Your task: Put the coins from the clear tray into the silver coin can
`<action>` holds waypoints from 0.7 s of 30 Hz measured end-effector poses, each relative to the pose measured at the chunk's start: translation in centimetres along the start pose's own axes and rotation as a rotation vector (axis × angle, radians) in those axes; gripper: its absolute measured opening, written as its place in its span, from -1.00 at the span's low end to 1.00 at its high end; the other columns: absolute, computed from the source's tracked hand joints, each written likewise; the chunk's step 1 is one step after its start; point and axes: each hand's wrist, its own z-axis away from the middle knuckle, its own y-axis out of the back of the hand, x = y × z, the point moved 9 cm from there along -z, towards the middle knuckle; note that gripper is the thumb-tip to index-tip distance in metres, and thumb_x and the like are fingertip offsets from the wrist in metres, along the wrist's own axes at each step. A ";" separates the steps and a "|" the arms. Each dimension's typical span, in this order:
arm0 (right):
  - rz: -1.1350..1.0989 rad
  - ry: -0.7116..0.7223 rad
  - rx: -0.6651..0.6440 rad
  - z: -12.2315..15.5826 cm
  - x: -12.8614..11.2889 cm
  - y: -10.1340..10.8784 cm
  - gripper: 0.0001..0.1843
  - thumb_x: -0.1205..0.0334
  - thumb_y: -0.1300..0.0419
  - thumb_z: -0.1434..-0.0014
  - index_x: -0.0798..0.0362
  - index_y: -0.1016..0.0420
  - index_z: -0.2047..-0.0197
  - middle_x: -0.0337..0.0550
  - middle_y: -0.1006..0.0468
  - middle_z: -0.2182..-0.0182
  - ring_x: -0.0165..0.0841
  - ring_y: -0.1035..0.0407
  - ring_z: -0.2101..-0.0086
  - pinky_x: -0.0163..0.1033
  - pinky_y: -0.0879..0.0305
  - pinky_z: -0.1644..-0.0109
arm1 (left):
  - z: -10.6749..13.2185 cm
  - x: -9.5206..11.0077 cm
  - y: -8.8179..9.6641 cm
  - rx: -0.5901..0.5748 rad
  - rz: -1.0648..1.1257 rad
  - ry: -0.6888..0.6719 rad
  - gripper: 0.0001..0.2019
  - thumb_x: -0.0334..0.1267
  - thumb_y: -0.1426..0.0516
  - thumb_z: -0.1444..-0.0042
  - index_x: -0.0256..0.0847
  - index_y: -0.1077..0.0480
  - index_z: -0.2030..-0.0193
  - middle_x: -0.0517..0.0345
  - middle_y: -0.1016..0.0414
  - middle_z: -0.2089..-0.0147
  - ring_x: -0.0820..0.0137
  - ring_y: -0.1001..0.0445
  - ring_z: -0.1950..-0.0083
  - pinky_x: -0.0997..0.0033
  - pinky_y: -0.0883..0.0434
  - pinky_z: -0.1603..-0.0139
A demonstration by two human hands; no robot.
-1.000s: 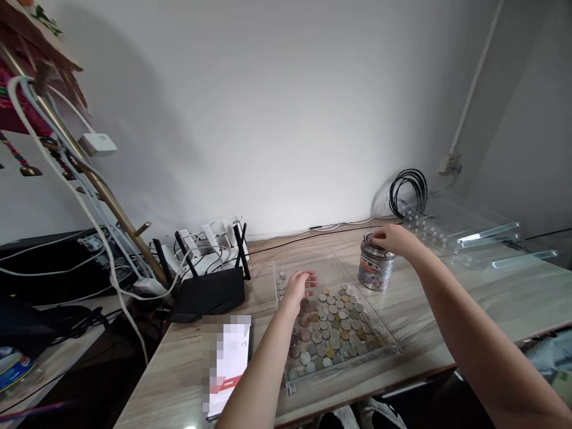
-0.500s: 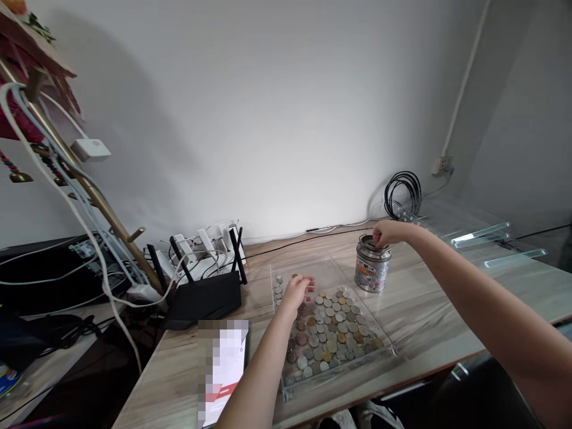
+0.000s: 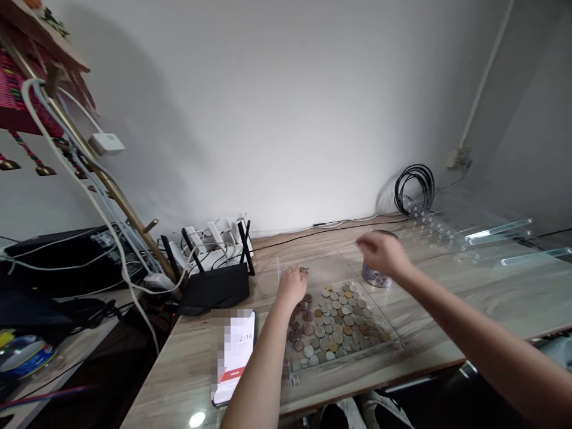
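Note:
A clear acrylic tray (image 3: 330, 262) lies on the table with many silver, gold-coloured and brown coins (image 3: 339, 325) spread in it. My left hand (image 3: 292, 285) is over the tray's left side, fingers curled and closed at a dark coin (image 3: 304, 270) by the fingertips. In front of the metal can (image 3: 376, 276) hangs my right hand (image 3: 383, 251), slightly blurred, its fingers pinched together; whatever is between them is too small to make out. Hand and wrist hide most of the can, including part of its top.
Left of the tray lie a phone (image 3: 235, 357) and a black router (image 3: 214, 289), with white plugs and cables behind. A black cable coil (image 3: 414, 187) leans on the wall. Clear acrylic pieces (image 3: 500, 232) rest on the right. A coat stand (image 3: 111, 190) with cables stands left.
My right hand has come away from the can's opening, toward the left and down. My left hand's fingers have curled in at a dark coin. The view has shifted slightly.

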 end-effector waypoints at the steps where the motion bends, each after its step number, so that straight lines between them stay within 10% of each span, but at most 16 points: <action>1: -0.068 0.106 -0.150 1.2 -1.9 -3.0 -0.58 0.07 0.15 -0.12 0.03 -0.40 0.13 -0.06 -0.45 0.22 -0.30 -0.31 0.24 -0.26 -0.20 0.20 | 0.1 -0.5 -0.9 -0.082 -0.068 0.021 -0.52 -0.08 0.16 -0.09 -0.29 -0.17 -0.08 -0.12 -0.11 -0.16 0.18 -0.01 -0.20 0.23 0.01 -0.13; 5: -0.040 0.294 -0.516 5.8 -5.8 -12.5 -0.34 -0.11 0.10 -0.05 0.06 -0.07 -0.16 0.11 -0.14 -0.08 -0.07 -0.02 -0.05 -0.02 0.00 -0.02 | 1.5 -0.7 -4.6 -0.398 -0.210 -0.028 -0.32 0.13 0.07 0.06 -0.08 0.06 -0.20 0.03 0.30 -0.29 0.04 0.32 -0.26 0.03 0.11 -0.14; 8: 0.031 0.191 -0.691 7.6 -5.5 -15.3 -0.19 -0.22 0.18 -0.02 0.06 0.19 -0.23 0.21 0.15 -0.17 0.13 0.24 -0.11 0.20 0.15 0.00 | 3.1 0.9 -5.9 -0.557 -0.202 -0.158 -0.24 0.11 -0.08 0.20 0.04 0.06 -0.19 0.11 0.33 -0.30 0.02 0.33 -0.26 -0.01 0.06 -0.12; 14: -0.013 0.334 -0.804 9.3 -7.3 -12.6 -0.05 -0.11 -0.17 0.26 0.09 0.01 -0.17 0.20 -0.12 -0.04 0.08 -0.03 -0.01 0.01 -0.06 0.06 | 4.9 5.1 -5.2 -0.545 -0.094 -0.351 -0.39 -0.07 -0.26 0.47 -0.11 -0.34 0.14 -0.01 -0.22 -0.04 0.11 -0.17 -0.08 0.27 -0.19 0.00; 21: 0.028 0.156 -0.827 7.0 -6.1 -12.3 -0.12 0.04 -0.31 0.49 0.11 -0.25 0.02 0.02 -0.38 0.14 -0.19 -0.29 0.19 -0.29 -0.19 0.25 | 5.0 6.4 -5.7 -0.488 -0.142 -0.223 -0.54 -0.23 -0.31 0.64 -0.21 -0.36 0.43 0.08 -0.41 0.38 0.21 -0.38 0.25 0.37 -0.31 0.29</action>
